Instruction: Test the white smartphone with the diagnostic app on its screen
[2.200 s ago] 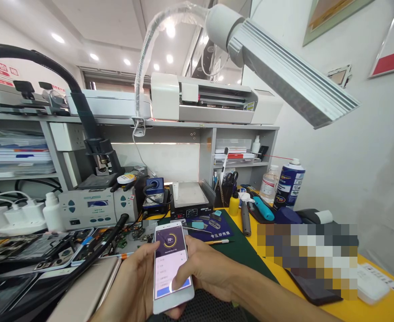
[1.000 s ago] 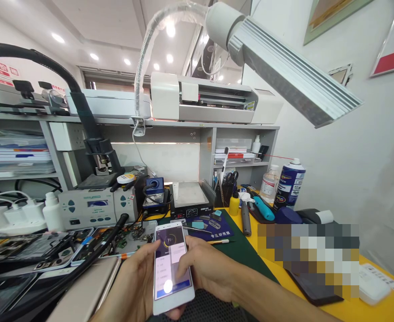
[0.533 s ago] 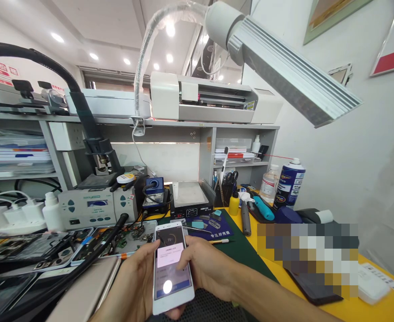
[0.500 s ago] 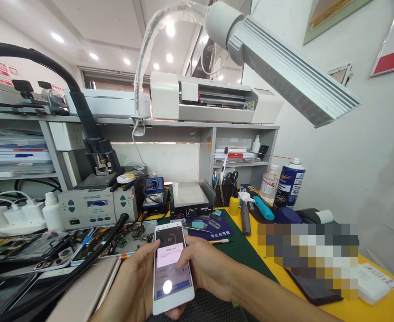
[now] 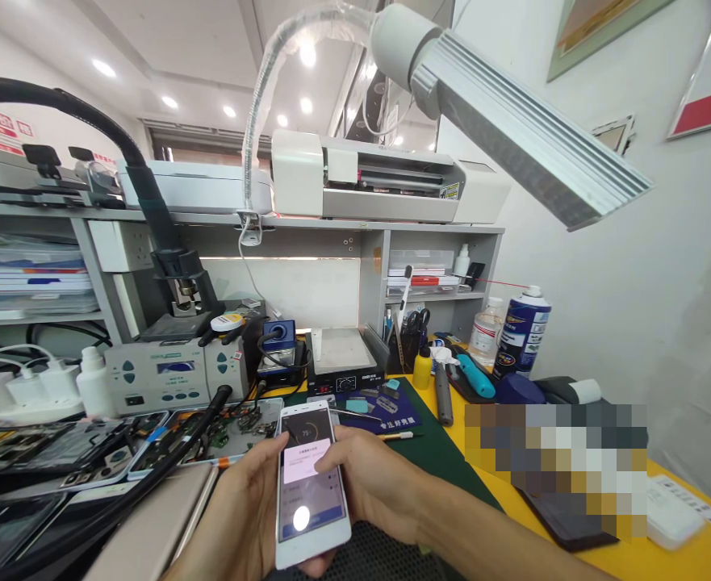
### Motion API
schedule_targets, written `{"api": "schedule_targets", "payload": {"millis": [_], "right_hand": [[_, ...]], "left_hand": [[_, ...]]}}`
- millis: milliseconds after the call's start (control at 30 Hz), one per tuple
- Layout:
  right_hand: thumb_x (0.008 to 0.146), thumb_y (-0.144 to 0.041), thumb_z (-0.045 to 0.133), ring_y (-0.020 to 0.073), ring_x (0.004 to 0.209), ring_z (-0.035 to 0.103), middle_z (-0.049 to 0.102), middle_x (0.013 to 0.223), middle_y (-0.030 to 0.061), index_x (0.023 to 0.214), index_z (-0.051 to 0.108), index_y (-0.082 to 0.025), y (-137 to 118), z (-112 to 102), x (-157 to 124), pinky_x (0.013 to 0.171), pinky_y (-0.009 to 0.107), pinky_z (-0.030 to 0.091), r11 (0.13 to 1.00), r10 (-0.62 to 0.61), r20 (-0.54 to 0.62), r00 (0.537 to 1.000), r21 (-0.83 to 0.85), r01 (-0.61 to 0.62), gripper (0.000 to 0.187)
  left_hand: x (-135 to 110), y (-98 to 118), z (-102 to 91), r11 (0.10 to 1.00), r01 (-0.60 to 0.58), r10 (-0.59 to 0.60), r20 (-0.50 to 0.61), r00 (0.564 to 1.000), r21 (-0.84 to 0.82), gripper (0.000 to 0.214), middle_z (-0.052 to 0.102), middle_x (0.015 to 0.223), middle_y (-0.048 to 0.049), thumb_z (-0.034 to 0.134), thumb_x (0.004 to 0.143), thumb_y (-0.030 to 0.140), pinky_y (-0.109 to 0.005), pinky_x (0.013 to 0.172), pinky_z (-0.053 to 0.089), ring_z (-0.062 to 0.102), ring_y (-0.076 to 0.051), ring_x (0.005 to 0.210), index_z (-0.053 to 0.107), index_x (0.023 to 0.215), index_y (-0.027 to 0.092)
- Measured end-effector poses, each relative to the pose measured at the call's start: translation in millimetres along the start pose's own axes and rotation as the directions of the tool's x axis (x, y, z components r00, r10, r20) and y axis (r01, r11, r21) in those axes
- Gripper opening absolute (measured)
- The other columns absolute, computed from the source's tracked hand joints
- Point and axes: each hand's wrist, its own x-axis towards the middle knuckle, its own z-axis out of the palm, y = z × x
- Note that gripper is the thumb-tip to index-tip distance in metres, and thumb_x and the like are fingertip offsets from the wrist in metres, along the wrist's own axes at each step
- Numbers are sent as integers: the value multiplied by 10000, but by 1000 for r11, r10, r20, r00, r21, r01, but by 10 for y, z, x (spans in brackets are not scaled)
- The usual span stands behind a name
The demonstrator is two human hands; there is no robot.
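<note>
A white smartphone [image 5: 310, 492] is held upright in both hands over the front of the bench. Its lit screen shows a round dial reading about 75 and a pale pop-up box. Along its left edge my left hand [image 5: 255, 492] grips it, thumb at the upper side. My right hand [image 5: 370, 484] wraps the right edge, with fingers beneath the phone and the thumb over the pop-up on the glass. A bright lamp reflection covers part of the lower screen. Most of the fingers behind the phone are hidden.
Trays of circuit boards [image 5: 234, 428] and a gold tablet-like device [image 5: 161, 516] lie left. Behind are a grey rework station [image 5: 173, 371] and a heating plate [image 5: 343, 355]. A spray can [image 5: 521, 331] stands right, near a dark phone [image 5: 566, 516]. A lamp [image 5: 524, 121] hangs overhead.
My right thumb has shifted slightly left and up across the pop-up box. The phone and my left hand stay almost where they were.
</note>
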Motion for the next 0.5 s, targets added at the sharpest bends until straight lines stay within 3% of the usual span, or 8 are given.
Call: {"api": "schedule_targets", "payload": {"millis": [267,500], "right_hand": [[612,-229,563,209,701,605,573,748,-5,934,463,-220,18,-25,5,618,349,502,1000,5,11,1000,28,-6,338],[732,-285,546,204,668,572,549,726,5,938,499,-206,12,-39,-3,638,352,485,1000,12,51,999,27,-13,225]], "left_hand": [[-8,1,26,1000,3,-3,-4,1000,-30,588,744,824,-93,550,912,443,-371,462,540,686,-277,591,433,1412,156],[10,-12,0,1000,-11,11,4,1000,-19,570,723,750,-80,550,915,468,-353,447,542,694,-276,598,469,1380,147]]}}
